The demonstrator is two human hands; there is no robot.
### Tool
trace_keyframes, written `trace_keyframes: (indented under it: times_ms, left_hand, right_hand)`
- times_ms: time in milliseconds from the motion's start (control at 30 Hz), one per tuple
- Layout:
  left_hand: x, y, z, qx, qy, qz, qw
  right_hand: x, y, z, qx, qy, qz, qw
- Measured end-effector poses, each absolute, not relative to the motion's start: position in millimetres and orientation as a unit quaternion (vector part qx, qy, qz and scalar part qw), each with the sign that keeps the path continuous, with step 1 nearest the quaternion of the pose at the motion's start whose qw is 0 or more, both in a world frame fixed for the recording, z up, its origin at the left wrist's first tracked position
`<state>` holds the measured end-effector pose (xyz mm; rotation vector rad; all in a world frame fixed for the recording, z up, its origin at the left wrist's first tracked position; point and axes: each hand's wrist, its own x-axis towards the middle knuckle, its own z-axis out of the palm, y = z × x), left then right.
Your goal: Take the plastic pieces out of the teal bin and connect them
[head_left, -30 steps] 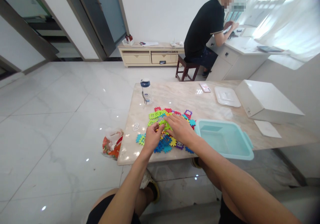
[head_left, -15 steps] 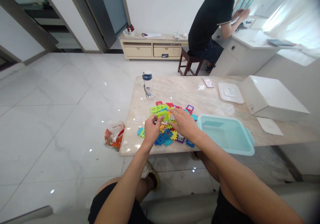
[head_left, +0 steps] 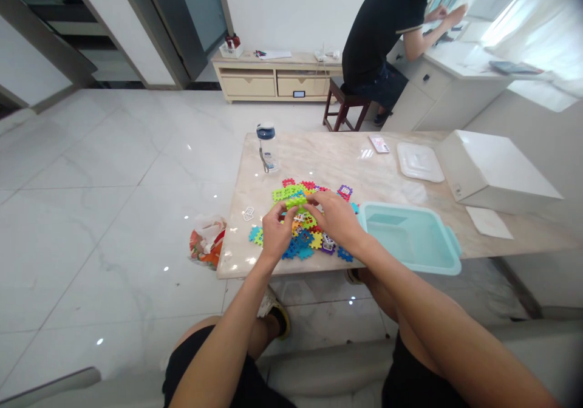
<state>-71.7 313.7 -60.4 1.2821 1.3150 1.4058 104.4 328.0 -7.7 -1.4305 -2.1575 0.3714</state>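
Observation:
Between my two hands is a lime-green interlocking plastic tile (head_left: 296,202), raised just over a pile of colourful tiles. My left hand (head_left: 277,229) pinches its left side between thumb and fingers. At the right end, my right hand (head_left: 336,217) has its thumb and fingertips closed on the same piece. Below them lie blue tiles (head_left: 298,244), a yellow tile (head_left: 316,240) and several green, red and purple ones, partly covered by my hands. A small white frame-shaped piece (head_left: 248,214) rests apart on the left.
A pale teal tub (head_left: 410,268) stands right of the pile. Farther back are a clear bottle (head_left: 268,150), a white lid (head_left: 419,162) and a white box (head_left: 501,165) on the marble-patterned table (head_left: 319,153). Another person (head_left: 387,31) sits on a stool beyond.
The green tile has tilted from showing its face to nearly edge-on. My right hand's fingertips have closed in on its right end. The view has shifted slightly.

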Motion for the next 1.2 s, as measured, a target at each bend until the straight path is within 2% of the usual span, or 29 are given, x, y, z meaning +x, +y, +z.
trace_keyframes:
  times_ms: [333, 967, 1200]
  left_hand:
    - [-73.4, 316.1, -65.1, 0.53, 0.48, 0.55, 0.431]
    - [-73.9, 315.0, -67.8, 0.523, 0.482, 0.545, 0.445]
    - [-72.0, 315.5, -69.8, 0.496, 0.465, 0.555, 0.479]
  right_hand:
    - [102.9, 332.8, -8.9, -0.505, -0.739, 0.269, 0.355]
    - [103.1, 333.6, -4.0, -0.497, -0.709, 0.333, 0.374]
    - [102.5, 332.4, -3.9, -0.502, -0.714, 0.315, 0.373]
